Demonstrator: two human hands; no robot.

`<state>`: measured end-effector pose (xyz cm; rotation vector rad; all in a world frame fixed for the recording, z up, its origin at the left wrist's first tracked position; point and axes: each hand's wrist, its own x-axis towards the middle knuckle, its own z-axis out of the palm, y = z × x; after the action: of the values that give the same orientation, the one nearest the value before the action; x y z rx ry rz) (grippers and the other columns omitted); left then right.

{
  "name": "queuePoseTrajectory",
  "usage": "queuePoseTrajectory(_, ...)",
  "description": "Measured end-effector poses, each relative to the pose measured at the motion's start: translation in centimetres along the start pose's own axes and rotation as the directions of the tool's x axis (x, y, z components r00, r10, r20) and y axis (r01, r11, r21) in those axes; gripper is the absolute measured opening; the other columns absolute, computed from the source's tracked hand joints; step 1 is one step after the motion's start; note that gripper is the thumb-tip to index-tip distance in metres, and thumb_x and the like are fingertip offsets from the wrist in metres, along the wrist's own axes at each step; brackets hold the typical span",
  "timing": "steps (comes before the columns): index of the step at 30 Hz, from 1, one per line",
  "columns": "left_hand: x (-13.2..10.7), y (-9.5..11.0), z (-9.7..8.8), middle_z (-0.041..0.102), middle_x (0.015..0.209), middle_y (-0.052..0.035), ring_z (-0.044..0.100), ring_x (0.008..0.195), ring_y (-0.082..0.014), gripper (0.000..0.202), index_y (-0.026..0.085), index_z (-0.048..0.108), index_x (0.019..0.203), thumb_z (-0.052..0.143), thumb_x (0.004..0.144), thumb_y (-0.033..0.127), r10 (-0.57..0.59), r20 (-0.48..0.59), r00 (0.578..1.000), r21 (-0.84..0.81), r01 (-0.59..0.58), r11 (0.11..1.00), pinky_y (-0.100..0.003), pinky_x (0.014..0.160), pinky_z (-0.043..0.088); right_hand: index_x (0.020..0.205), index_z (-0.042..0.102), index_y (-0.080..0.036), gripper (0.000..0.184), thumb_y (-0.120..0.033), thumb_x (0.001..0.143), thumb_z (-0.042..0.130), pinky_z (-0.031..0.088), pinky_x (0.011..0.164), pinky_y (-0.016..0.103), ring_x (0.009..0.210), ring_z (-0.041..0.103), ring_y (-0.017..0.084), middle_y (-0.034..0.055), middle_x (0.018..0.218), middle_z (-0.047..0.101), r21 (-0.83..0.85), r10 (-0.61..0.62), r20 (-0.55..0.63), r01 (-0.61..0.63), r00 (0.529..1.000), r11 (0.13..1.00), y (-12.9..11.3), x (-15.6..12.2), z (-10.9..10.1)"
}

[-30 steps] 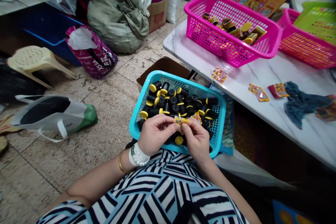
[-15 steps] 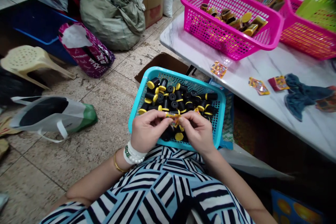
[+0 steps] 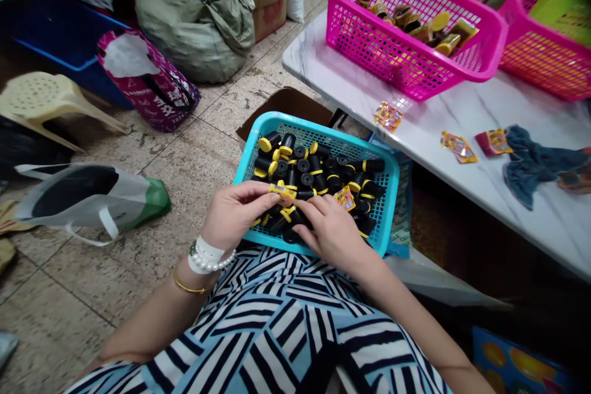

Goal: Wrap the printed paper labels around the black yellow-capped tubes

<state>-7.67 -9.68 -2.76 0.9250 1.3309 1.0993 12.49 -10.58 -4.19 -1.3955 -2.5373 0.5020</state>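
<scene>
A turquoise basket rests on my lap, holding several black tubes with yellow caps. My left hand pinches a small orange and yellow packet over the basket's near edge. My right hand lies in the basket with fingers curled round a black and yellow tube. A second small packet lies among the tubes just right of my right hand.
A white marble table at right carries two pink baskets, loose packets and a blue cloth. On the tiled floor are a brown box, a purple bag, a grey sack, a cream stool and a white-green bag.
Both hands held the packet together before. Now the left hand alone keeps it and has shifted left, while the right hand has dropped into the basket onto a tube.
</scene>
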Motion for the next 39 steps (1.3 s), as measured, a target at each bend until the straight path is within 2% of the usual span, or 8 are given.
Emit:
queuePoseTrajectory(4, 0.1, 0.3, 0.7, 0.059, 0.053, 0.0038, 0.043, 0.042, -0.0040, 0.025, 0.014, 0.069, 0.077, 0.083, 0.067, 0.032, -0.117, 0.029, 0.993, -0.136, 0.120, 0.983, -0.015, 0.039, 0.028, 0.108, 0.060, -0.014, 0.028, -0.013, 0.081, 0.056, 0.052, 0.085, 0.039, 0.096, 0.059, 0.027, 0.0119, 0.099, 0.066, 0.015, -0.047, 0.155, 0.045, 0.987, 0.999, -0.2, 1.2, -0.9)
queuePoseTrajectory(8, 0.7, 1.1, 0.9, 0.052, 0.048, 0.0071, 0.039, 0.037, -0.0025, 0.031, 0.016, 0.060, 0.078, 0.083, 0.067, 0.034, -0.205, 0.067, 0.976, -0.258, 0.215, 0.942, -0.013, 0.036, 0.021, 0.121, 0.056, -0.019, 0.045, -0.011, 0.077, 0.058, 0.052, 0.088, 0.039, 0.100, 0.062, 0.024, 0.0099, 0.111, 0.066, 0.358, -0.021, 0.010, 0.016, 1.000, 0.933, 1.0, 1.1, -1.4)
queuePoseTrajectory(13, 1.3, 1.0, 2.3, 0.056, 0.054, 0.0056, 0.040, 0.038, -0.0019, 0.035, 0.015, 0.059, 0.083, 0.084, 0.065, 0.033, -0.260, 0.122, 0.958, -0.301, 0.286, 0.910, -0.012, 0.035, 0.018, 0.114, 0.065, -0.028, 0.036, -0.030, 0.078, 0.074, 0.056, 0.081, 0.035, 0.091, 0.067, 0.021, 0.0048, 0.105, 0.070, 0.923, 0.407, -0.168, -0.001, 0.898, 0.384, 2.4, -0.2, -1.2)
queuePoseTrajectory(16, 1.5, 0.8, 3.6, 0.058, 0.058, 0.0047, 0.041, 0.039, -0.0014, 0.036, 0.014, 0.060, 0.084, 0.084, 0.064, 0.030, -0.287, 0.174, 0.942, -0.326, 0.330, 0.886, -0.012, 0.035, 0.018, 0.106, 0.070, -0.029, 0.035, -0.036, 0.073, 0.080, 0.056, 0.084, 0.035, 0.092, 0.067, 0.021, 0.0035, 0.103, 0.071, 0.972, 0.483, -0.161, 0.053, 0.860, 0.229, 2.3, -0.3, -1.0)
queuePoseTrajectory(21, 1.8, 0.7, 4.6, 0.061, 0.069, 0.0024, 0.037, 0.041, 0.0016, 0.030, 0.012, 0.061, 0.082, 0.083, 0.066, 0.025, -0.288, 0.323, 0.901, -0.430, 0.411, 0.804, -0.011, 0.035, 0.016, 0.102, 0.070, -0.028, 0.025, -0.029, 0.078, 0.078, 0.056, 0.088, 0.035, 0.094, 0.069, 0.019, 0.0031, 0.101, 0.073, 0.966, 0.510, -0.155, 0.023, 0.846, 0.256, 1.8, 0.1, -1.4)
queuePoseTrajectory(29, 1.9, 0.3, 5.0, 0.060, 0.070, 0.0028, 0.042, 0.041, 0.0013, 0.029, 0.012, 0.062, 0.083, 0.082, 0.070, 0.028, -0.286, 0.337, 0.897, -0.384, 0.409, 0.828, -0.011, 0.034, 0.017, 0.113, 0.061, -0.025, 0.035, -0.021, 0.080, 0.074, 0.053, 0.101, 0.045, 0.115, 0.065, 0.025, 0.0093, 0.123, 0.068, 0.794, 0.477, -0.455, 0.099, 0.752, 0.600, 0.7, -0.3, -0.5)
queuePoseTrajectory(32, 1.9, 0.1, 5.0, 0.059, 0.068, 0.0029, 0.041, 0.040, 0.0011, 0.031, 0.011, 0.062, 0.083, 0.082, 0.070, 0.031, -0.284, 0.342, 0.896, -0.371, 0.407, 0.835, -0.011, 0.034, 0.016, 0.113, 0.059, -0.026, 0.035, -0.022, 0.081, 0.074, 0.057, 0.094, 0.041, 0.110, 0.069, 0.024, 0.0092, 0.121, 0.070, 0.830, 0.500, -0.414, 0.090, 0.760, 0.550, 0.6, -0.3, -0.3)
queuePoseTrajectory(39, 2.2, -0.4, 5.0, 0.061, 0.067, 0.0013, 0.044, 0.042, -0.0008, 0.029, 0.011, 0.061, 0.081, 0.082, 0.071, 0.029, -0.265, 0.323, 0.909, -0.378, 0.381, 0.844, -0.011, 0.032, 0.021, 0.100, 0.062, -0.022, 0.027, -0.035, 0.081, 0.075, 0.063, 0.075, 0.032, 0.082, 0.074, 0.018, 0.0026, 0.092, 0.077, 0.974, 0.580, -0.134, 0.000, 0.803, 0.226, 1.2, 0.6, -1.4)
